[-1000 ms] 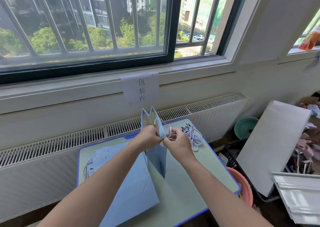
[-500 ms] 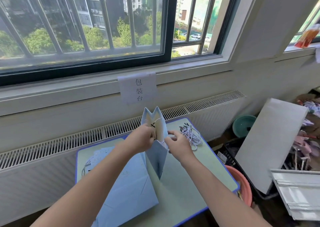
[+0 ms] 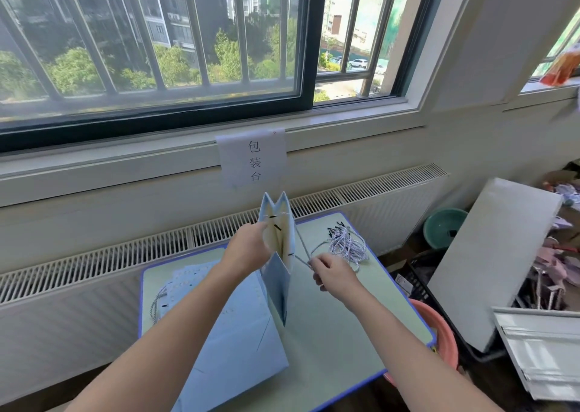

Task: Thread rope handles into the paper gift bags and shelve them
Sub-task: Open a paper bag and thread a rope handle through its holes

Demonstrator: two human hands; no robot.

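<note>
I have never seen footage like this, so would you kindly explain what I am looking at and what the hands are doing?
There is no machine here: a camera worn on a person's head looks down at their two bare hands. The left hand holds a pale blue paper gift bag upright and open. The right hand pinches a rope handle running from the bag's side. On the small table lie flat blue bags and a bundle of spare ropes.
</note>
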